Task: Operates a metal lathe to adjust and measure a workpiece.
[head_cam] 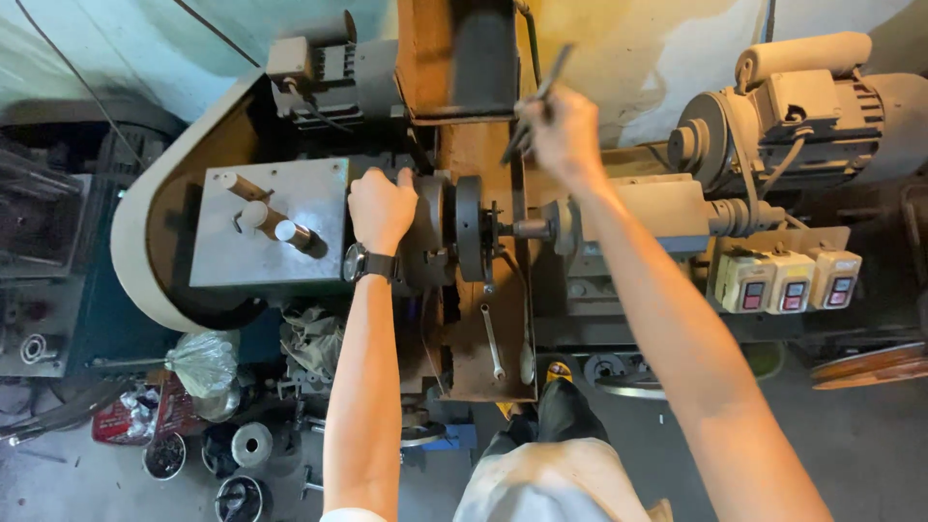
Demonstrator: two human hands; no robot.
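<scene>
The left hand (381,206) is clasping the lathe chuck (432,230) to steady it, while the right hand (561,130), grip pinching a dark rod (537,101), is raising it clear.

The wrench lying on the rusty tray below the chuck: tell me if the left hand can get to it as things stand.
Probably yes. The left hand rests on the chuck housing just above, and the wrench lies bare on the tray with nothing over it. The hand would have to let go and drop down past the left forearm's side.
</scene>
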